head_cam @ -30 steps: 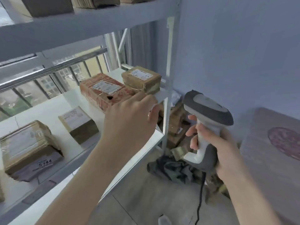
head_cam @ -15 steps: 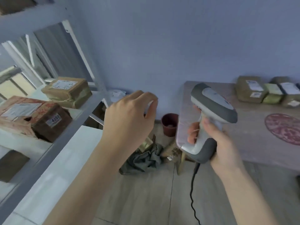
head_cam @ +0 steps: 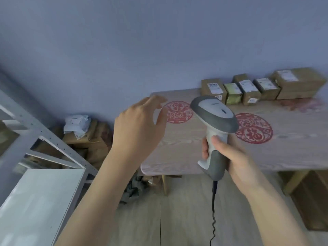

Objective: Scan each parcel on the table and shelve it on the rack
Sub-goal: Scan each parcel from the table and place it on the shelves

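Several parcels [head_cam: 248, 89] sit in a row along the far edge of the bench [head_cam: 177, 153], against the wall and to the right of our hands. Our left grip [head_cam: 140, 128] hangs spread and empty above the bench's left end, while our right grip [head_cam: 229, 157] is wrapped round the handle of the scanner [head_cam: 214, 112], held upright nearer us. These small cardboard boxes look light and stiff, though taped faces may be slick. We would take the leftmost parcel [head_cam: 213, 88] across its two side walls, label up and uncovered. The rack [head_cam: 51, 139] stands at near left.
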